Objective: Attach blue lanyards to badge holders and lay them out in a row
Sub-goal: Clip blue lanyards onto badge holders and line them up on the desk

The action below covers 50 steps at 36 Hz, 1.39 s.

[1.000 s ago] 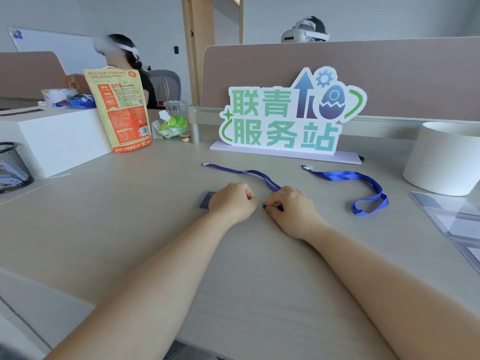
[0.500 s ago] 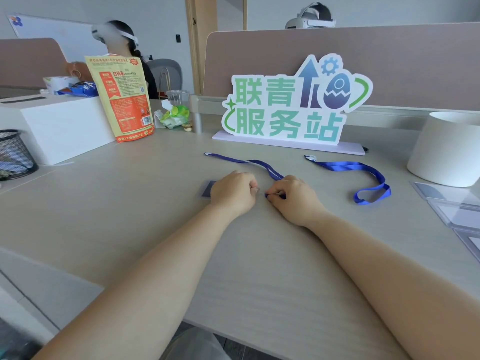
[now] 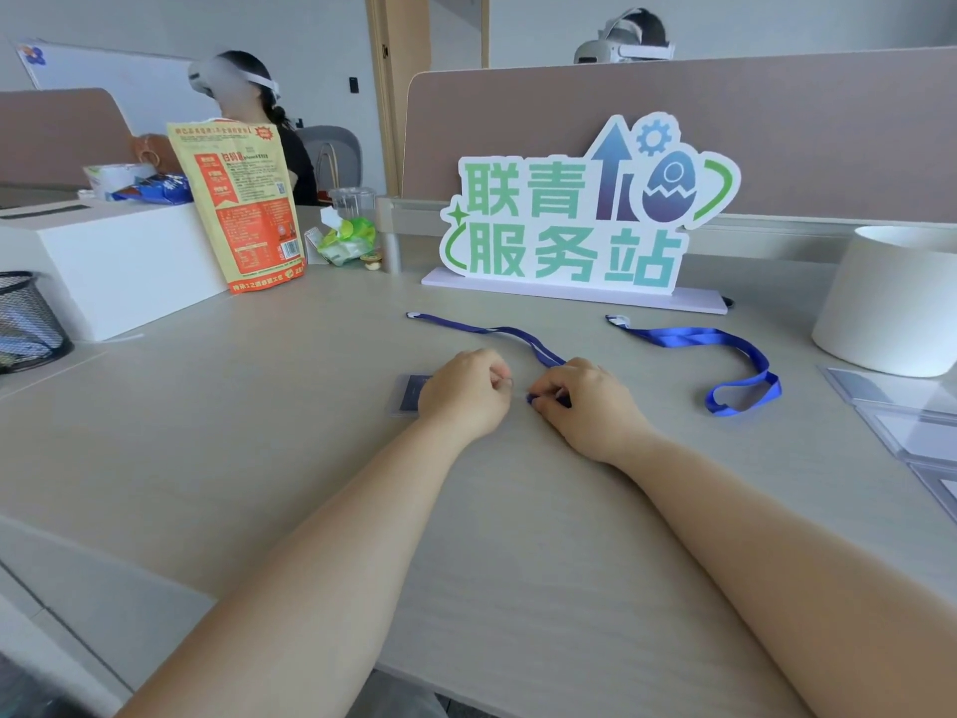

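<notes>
Blue ribbon lanyard (image 3: 492, 331) in right hand (image 3: 585, 406), flat badge holder (image 3: 409, 393) under left hand (image 3: 461, 396).

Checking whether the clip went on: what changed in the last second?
Nothing visible. The left hand still holds the badge holder, the right hand still pinches the near lanyard; the other lanyard lies untouched. Only the view shifted slightly.

Two blue lanyards (image 3: 694, 336) — one badge holder (image 3: 409, 393) out, maybe three spare holders (image 3: 911, 432) stacked, one sign (image 3: 569, 225), one white tub (image 3: 890, 303).
</notes>
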### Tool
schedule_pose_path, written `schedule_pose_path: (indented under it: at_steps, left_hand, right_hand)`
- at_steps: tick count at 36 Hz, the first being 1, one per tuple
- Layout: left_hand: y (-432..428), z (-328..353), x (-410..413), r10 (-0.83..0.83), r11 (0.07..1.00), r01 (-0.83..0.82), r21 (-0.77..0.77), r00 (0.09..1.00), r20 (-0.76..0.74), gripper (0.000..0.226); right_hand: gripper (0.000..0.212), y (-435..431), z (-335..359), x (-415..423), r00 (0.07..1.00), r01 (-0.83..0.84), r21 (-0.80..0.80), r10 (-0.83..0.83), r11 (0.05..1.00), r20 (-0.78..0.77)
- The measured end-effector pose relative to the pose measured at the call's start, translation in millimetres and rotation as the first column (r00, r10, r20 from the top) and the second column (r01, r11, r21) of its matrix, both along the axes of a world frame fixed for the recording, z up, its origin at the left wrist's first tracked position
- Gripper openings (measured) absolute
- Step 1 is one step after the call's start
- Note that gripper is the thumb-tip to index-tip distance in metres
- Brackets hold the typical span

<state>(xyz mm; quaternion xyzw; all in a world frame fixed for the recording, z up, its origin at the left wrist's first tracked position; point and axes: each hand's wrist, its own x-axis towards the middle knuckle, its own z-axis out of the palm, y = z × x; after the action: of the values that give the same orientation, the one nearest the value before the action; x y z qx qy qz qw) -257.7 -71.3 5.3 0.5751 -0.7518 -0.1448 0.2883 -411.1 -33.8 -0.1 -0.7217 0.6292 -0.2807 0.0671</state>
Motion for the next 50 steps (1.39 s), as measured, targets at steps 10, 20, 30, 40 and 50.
schedule_pose_path:
  at_steps: [10,20,30,40,50]
  left_hand:
    - [-11,1,24,-0.103,0.994,0.081,0.079,0.937,0.333,0.083]
    - [-3,7,22,-0.098,0.995,0.093,0.032,0.973,0.209,0.085]
    - [2,11,18,-0.146,0.98,0.167,-0.106,0.973,0.179,0.081]
    - [5,10,16,-0.228,0.963,0.244,-0.113,0.964,0.134,0.07]
    - [-5,2,27,-0.132,0.987,0.145,-0.066,0.978,0.164,0.051]
  right_hand:
    - [0.03,-3,1,0,0.999,0.017,0.002,-0.016,1.0,-0.038]
    - [0.022,-6,1,-3,1.0,0.005,0.066,-0.006,0.998,0.003]
    - [0.014,-2,4,-1,0.996,0.003,0.036,-0.006,0.999,0.092]
    - [0.009,-10,2,-9,0.98,0.138,0.037,-0.142,0.99,0.141]
    - [0.009,-8,6,-20,0.975,0.182,0.082,-0.191,0.98,0.116]
